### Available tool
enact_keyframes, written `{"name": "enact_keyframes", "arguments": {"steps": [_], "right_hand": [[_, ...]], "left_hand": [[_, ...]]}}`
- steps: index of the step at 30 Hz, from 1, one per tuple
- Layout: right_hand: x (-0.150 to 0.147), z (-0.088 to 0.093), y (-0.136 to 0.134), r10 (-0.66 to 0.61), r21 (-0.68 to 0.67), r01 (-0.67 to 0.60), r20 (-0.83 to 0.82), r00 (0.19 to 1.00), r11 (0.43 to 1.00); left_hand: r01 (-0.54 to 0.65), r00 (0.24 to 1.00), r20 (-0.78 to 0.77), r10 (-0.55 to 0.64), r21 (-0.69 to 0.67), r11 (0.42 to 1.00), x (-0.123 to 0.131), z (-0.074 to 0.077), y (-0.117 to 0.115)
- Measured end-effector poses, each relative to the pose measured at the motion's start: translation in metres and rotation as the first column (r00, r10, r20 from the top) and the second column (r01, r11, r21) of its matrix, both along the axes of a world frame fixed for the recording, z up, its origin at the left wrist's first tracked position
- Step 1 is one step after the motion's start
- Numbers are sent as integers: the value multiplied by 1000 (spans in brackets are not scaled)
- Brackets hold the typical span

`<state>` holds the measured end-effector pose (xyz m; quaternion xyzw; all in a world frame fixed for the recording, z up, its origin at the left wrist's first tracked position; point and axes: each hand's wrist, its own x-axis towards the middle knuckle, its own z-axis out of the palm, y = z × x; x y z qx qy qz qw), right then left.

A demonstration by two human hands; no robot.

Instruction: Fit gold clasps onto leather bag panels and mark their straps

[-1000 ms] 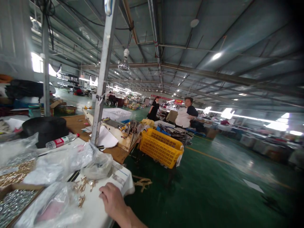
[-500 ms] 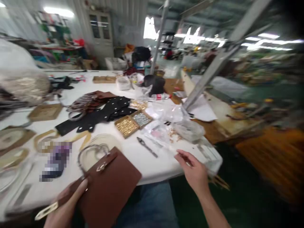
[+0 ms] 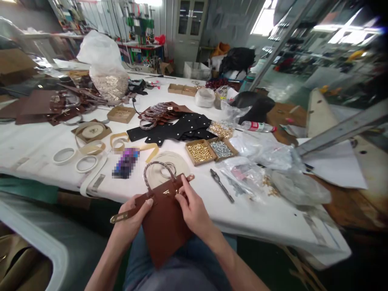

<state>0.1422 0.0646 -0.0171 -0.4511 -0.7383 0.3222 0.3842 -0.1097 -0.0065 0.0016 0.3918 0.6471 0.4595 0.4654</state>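
Observation:
A brown leather bag piece [image 3: 165,226] with a curved handle and a gold clasp rests against the near edge of the white table [image 3: 39,141], over my lap. My left hand [image 3: 131,218] grips its left edge, by a strap with a gold end. My right hand [image 3: 192,208] is closed on its top edge, fingers pinched at the clasp. Just beyond lie a metal hand tool [image 3: 222,186] and two small boxes of gold and silver studs [image 3: 210,150].
Black studded leather pieces [image 3: 178,128] and brown straps lie mid-table. Tape rolls [image 3: 75,159] sit left, clear plastic bags [image 3: 273,161] right, a big white sack [image 3: 104,66] at the back. A slanted metal post [image 3: 342,131] crosses the right side.
The view swung left and down from the hall to the table. My right hand left the table's right corner and came onto the brown bag piece beside my left hand.

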Motion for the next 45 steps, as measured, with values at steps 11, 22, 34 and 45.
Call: {"name": "enact_keyframes", "arguments": {"steps": [11, 22, 34, 45], "right_hand": [[27, 24, 48, -92, -91, 94, 25, 995, 991], [36, 15, 38, -112, -82, 117, 65, 992, 990], [30, 16, 33, -138, 91, 122, 199, 970, 988], [21, 14, 29, -144, 177, 79, 394, 908, 981]], "left_hand": [[36, 998, -43, -36, 16, 999, 0, 0, -6], [65, 966, -252, -54, 35, 997, 3, 7, -7], [26, 973, -231, -6, 84, 996, 23, 14, -8], [74, 976, -206, -66, 33, 997, 21, 14, -7]]}}
